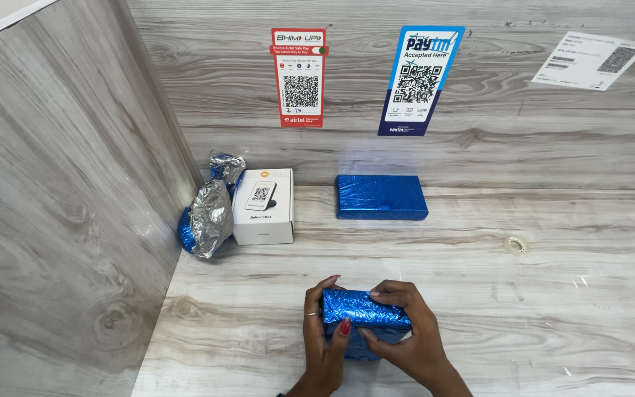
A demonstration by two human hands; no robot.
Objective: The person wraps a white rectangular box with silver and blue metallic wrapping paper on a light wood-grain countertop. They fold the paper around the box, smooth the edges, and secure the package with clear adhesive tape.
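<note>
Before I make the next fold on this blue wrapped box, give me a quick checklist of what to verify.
1. Both hands on the box: left hand and right hand hold the blue wrapped box: ok.
2. Foil covers the top: ok.
3. Underside seam closed: cannot tell.
4. Tape roll within reach, to the right: ok.
5. Finished blue box lies apart, behind: ok.

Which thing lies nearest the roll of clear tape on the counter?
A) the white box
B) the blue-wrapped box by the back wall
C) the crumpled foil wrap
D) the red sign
B: the blue-wrapped box by the back wall lies closest to the roll of clear tape; the white box and crumpled foil wrap sit further left.
</note>
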